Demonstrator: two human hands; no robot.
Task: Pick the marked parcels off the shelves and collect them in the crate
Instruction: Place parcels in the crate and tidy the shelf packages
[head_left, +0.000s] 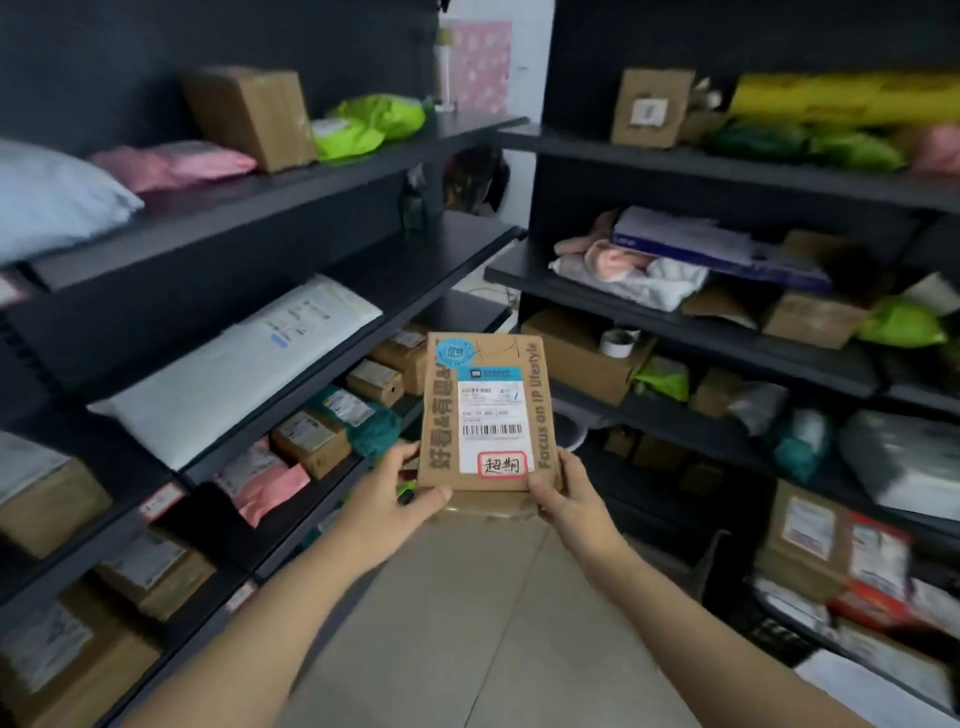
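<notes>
A parcel depot, folks: black racking (332, 179) left of the gripped box (488, 410), a second rack (727, 174) to its right, tiers loaded with labelled cartons (311, 441) and plastic mailers (171, 163) (pink, green, white ones).

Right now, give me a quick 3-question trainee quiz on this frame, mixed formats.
1. True or false: the left hand and right hand both hold the cardboard parcel at its near end.
2. Where is the red-bordered sticker on that parcel? A) far end, beside the round blue seal B) near end, on the corner of the shipping label by the right hand C) on a side face
3. Fill in: the large white padded mailer lies on the ___ shelving unit.
Key: 1 true; 2 B; 3 left.
</notes>
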